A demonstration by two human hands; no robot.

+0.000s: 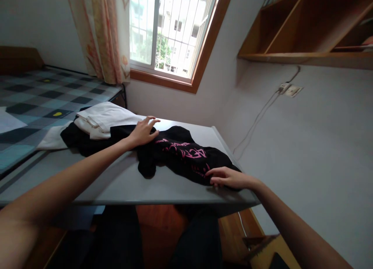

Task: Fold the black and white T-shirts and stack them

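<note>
A black T-shirt [175, 154] with pink lettering lies spread and slightly rumpled across the table. At its left end, my left hand [143, 132] rests over the cloth with thumb and fingers apart. My right hand [229, 177] lies on the other end of the shirt, near the table's front right corner. Its fingers are loosely bent and spaced apart, touching the dark fabric. Left of my left hand is a pile of clothes, with a folded white garment [107, 115] on top of black cloth [78, 140].
The grey-white table [116, 187] meets the wall on the right. A bed with a checked cover [26, 90] adjoins it at left. Wooden shelves [285, 57] hang at upper right, above a wall socket [293, 91] with trailing cables. Behind are a window and a curtain [101, 35].
</note>
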